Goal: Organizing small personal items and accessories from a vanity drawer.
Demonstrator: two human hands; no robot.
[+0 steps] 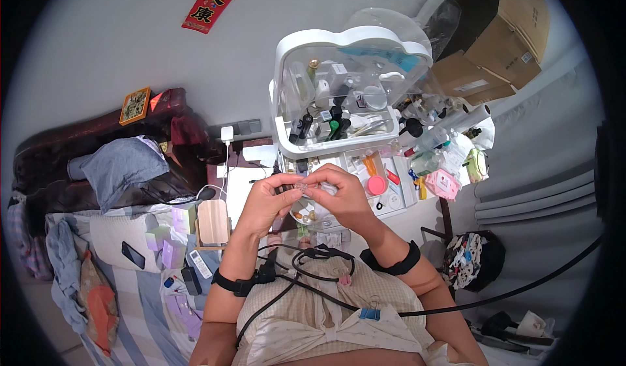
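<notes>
Both of my hands meet above an open drawer in the middle of the view. My left hand (274, 197) pinches a small clear object (300, 187) between thumb and fingertips; a dark item shows beside it. My right hand (337, 192) pinches the other side of the clear object, and a whitish, translucent wad lies by its palm. What the object is, I cannot tell. Under my hands is a round white dish (313, 212) with small gold-toned pieces. A pink round lid (376, 185) and orange items (370, 165) lie in the drawer to the right.
A white cosmetics case with a clear lid (352, 35) stands behind the drawer, filled with bottles. Bottles and a pink packet (441, 185) crowd the right side. At left, a bed holds a phone (133, 255), a remote control (200, 264) and purple boxes (173, 253). Black cable (440, 309) crosses my lap.
</notes>
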